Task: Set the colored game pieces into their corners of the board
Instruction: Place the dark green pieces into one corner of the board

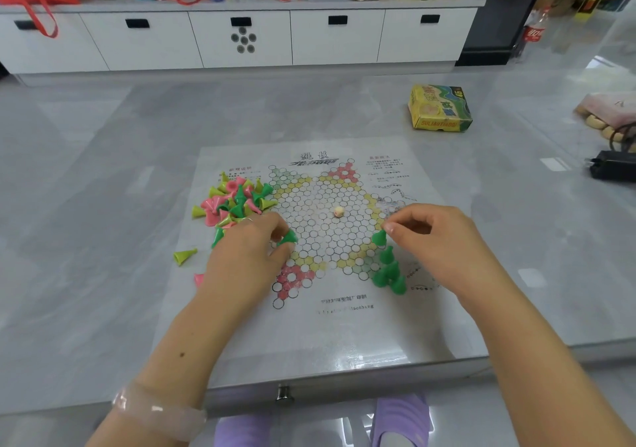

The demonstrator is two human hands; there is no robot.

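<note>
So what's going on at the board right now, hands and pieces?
Left hand pinches a green piece. Right hand pinches another green piece above the green cluster in the near-right corner. Mixed pile waits left; nothing blocking.

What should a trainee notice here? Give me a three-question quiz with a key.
1. True or false: each hand pinches a green piece.
2. Which corner already holds standing green pieces? A near right, B near left, C far right.
3. What small thing sits at the board's centre?

Key:
1. True: the left hand pinches one green piece, the right hand another.
2. A: the green group stands at the board's near right corner.
3. A die.
</note>
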